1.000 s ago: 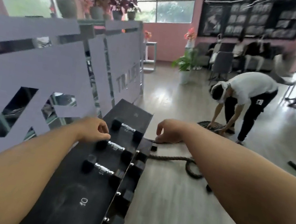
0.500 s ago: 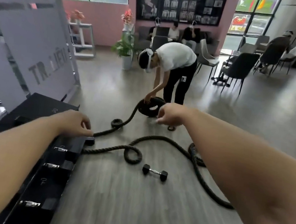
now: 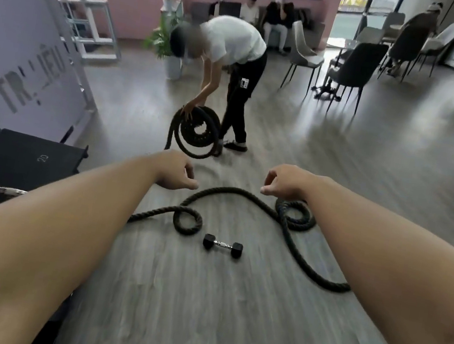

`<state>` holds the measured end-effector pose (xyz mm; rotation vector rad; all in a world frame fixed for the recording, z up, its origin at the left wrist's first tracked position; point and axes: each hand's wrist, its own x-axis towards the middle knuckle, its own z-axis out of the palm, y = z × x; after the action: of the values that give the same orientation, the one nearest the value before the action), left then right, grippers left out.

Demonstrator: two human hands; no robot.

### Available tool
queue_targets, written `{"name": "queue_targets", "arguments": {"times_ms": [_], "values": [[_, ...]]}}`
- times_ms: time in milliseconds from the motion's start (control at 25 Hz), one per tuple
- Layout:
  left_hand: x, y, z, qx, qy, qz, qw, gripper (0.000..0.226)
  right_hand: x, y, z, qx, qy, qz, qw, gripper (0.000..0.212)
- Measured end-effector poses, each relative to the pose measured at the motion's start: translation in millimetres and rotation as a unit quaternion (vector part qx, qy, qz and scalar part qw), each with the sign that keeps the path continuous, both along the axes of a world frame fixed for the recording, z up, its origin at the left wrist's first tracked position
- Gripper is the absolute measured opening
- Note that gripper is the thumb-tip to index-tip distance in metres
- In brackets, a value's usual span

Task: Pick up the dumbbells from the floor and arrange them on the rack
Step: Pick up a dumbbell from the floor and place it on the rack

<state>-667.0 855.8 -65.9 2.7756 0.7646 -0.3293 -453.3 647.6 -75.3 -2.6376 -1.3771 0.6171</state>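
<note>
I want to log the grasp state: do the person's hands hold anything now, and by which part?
Nothing is held. The left hand and right hand hang loosely curled and empty above the grey wooden floor; the small black hexagonal dumbbell with a chrome handle lies untouched there.

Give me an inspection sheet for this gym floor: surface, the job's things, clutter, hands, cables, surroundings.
Surface: grey wood-plank floor, dry-looking, no spills seen.
Job's things: one small black hex-ended dumbbell with a chrome handle lies on the floor; the black rack stands at left with a chrome-handled dumbbell on it.
Clutter: thick black battle rope snakes across the floor around the dumbbell.
Hands: left hand and right hand both empty, fingers loosely curled.
Cables: nothing seen.
Surroundings: person in a white shirt bends over, coiling more rope; grey chairs and seated people behind.
</note>
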Motion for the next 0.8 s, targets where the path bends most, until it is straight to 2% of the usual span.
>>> {"name": "queue_targets", "arguments": {"times_ms": [280, 440, 520, 640, 800], "values": [[90.7, 102.4, -82.4, -0.044, 0.038, -0.006, 0.998, 0.038, 65.4, 80.7, -90.4, -0.063, 0.029, -0.033, 0.997, 0.038], [137.8, 169.8, -130.4, -0.076, 0.075, 0.000, 0.994, 0.033, 100.1, 151.3, -132.0, -0.066, 0.054, -0.064, 0.994, 0.044], [160.9, 196.3, -152.5, -0.077, 0.093, -0.005, 0.993, 0.037, 117.5, 178.2, -154.4, -0.058, 0.066, -0.074, 0.993, 0.043], [186.3, 220.9, -185.3, -0.092, 0.124, -0.008, 0.988, 0.043, 134.7, 201.6, -188.5, -0.080, 0.100, -0.072, 0.989, 0.041], [222.6, 241.9, -241.2, -0.123, 0.164, 0.021, 0.978, 0.039, 181.4, 225.2, -243.8, -0.114, 0.134, -0.085, 0.981, 0.041]]}}
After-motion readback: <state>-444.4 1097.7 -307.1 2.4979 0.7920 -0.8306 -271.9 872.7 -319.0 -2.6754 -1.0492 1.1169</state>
